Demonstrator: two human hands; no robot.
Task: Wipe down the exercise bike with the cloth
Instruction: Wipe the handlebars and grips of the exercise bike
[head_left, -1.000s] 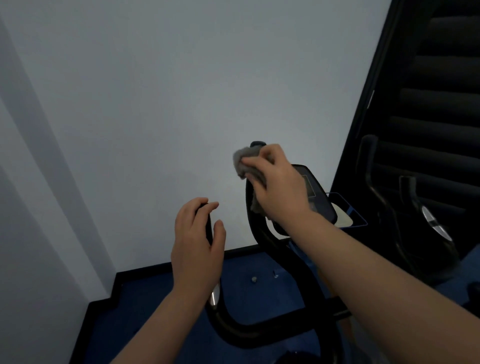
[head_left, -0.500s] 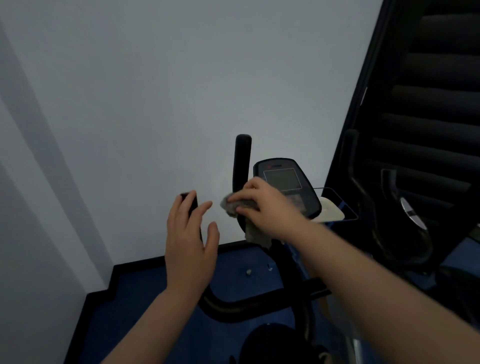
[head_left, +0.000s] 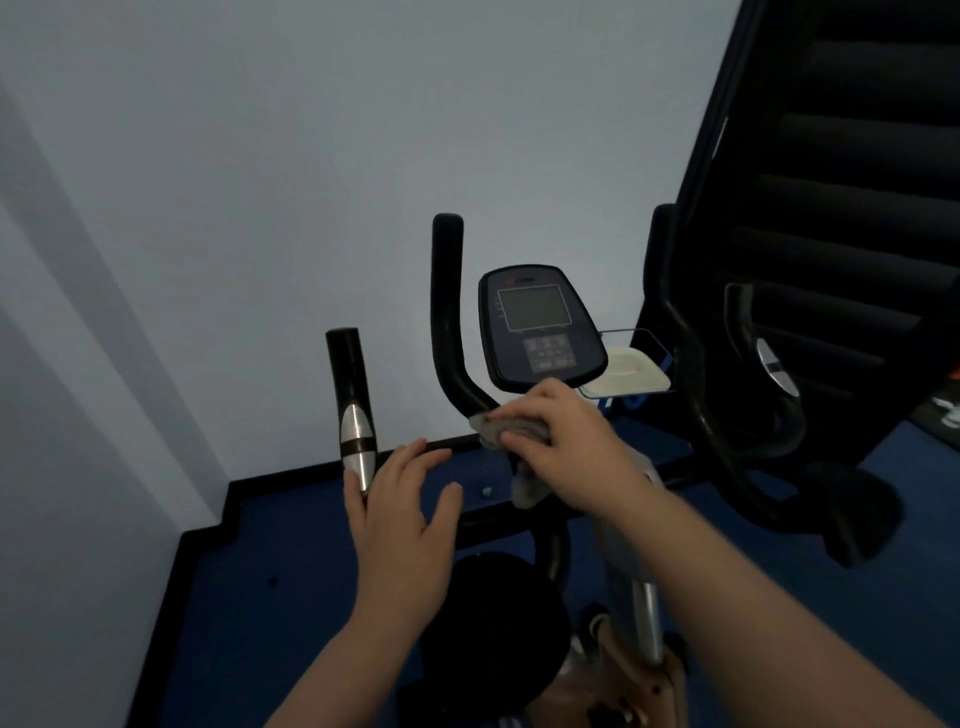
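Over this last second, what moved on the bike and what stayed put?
The right hand, gripping the cloth, slid down the inner handlebar from its top to the bend below the console. The left hand came off the left grip and now has its fingers loosely spread beside it. The grip on the cloth is unchanged.

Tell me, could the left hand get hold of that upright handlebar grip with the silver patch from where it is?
Probably yes. The left hand is open and holds nothing, and its fingertips lie right beside the silver patch on the left grip, with nothing between them. The right hand, busy with the cloth, is off to the side.
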